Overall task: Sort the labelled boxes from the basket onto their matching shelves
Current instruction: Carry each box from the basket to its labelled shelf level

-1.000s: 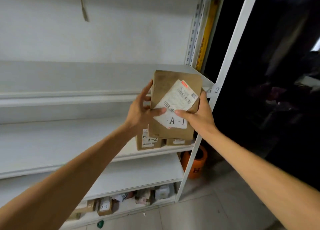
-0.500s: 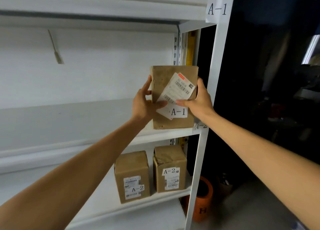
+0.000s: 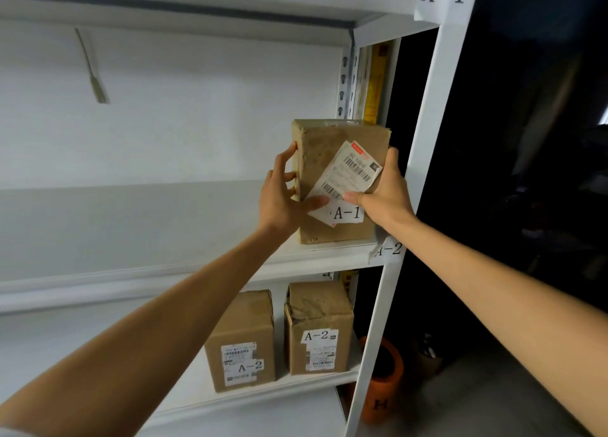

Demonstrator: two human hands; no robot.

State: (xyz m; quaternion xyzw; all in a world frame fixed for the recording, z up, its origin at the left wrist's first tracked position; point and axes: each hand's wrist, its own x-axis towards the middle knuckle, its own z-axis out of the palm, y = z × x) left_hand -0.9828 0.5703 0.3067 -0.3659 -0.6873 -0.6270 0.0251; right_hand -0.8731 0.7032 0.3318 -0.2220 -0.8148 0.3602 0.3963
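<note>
Cardboard A-1 box (image 3: 339, 180) stands upright at the right end of a shelf (image 3: 329, 255), clamped between left hand (image 3: 283, 196) and right hand (image 3: 385, 193). Seat its base flat and clear of the edge before letting go.

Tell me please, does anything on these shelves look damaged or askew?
Yes. The shipping label on the A-1 box is stuck on crooked, and the right A-2 box below has a dented, torn top-left corner.
</note>
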